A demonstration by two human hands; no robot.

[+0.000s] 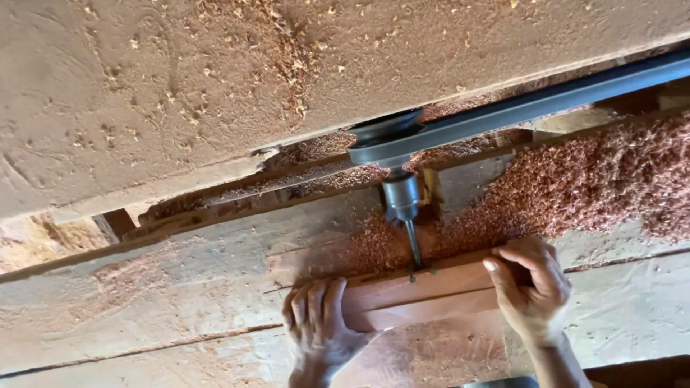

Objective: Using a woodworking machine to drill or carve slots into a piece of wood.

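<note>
Both grips pinching 1 wood block (424, 298), left hand (316, 327) & right hand (532, 287), 1 drill bit (414, 244) at block's top edge

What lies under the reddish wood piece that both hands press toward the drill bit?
Under the wood piece is a rough plank bench dusted with reddish sawdust. The left hand and right hand cover its ends, and the bench directly beneath it is hidden.

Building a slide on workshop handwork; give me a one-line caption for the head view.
Left hand and right hand press a reddish wood piece against a belt-driven drill bit.
</note>
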